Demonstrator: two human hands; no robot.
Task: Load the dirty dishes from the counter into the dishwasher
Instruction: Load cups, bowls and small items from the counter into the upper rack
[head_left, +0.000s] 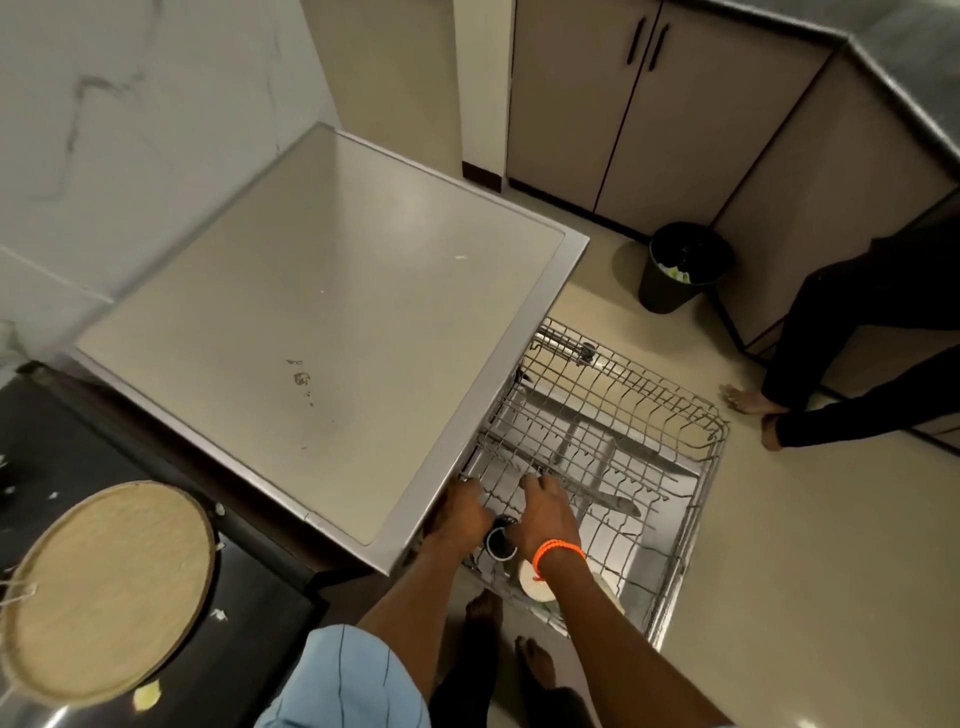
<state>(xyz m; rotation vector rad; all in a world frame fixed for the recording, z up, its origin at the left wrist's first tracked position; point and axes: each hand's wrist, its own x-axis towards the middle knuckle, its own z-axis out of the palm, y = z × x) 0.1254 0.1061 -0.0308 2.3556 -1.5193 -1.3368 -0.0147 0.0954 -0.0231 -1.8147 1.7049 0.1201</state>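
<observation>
A: What is lying around the dishwasher (322, 332)?

B: A black bin (680, 267) is standing on the floor past the far corner of the pulled-out wire rack (670, 415). A second person's legs (852, 364) are showing at the right, bare feet just beyond the rack's far right corner. On the dark tabletop (67, 436) at the left a round woven tray (104, 592) is resting near the front edge, with food scraps scattered about it.

A: Is anything getting in the way?

B: The dishwasher's steel front edge is overhanging the rack's left side, and the left hand (462, 512) is reaching in just under it.

A: And the dishes?

B: A dark cup (501, 543) is sitting at the rack's near left corner, between both hands. The right hand (548, 512), an orange band at its wrist, is lying over the wires just beside it. A pale plate (537, 587) is lying under that forearm.

A: Are the hands gripping?

B: Both are curling downward, but I cannot tell what they are holding.
</observation>
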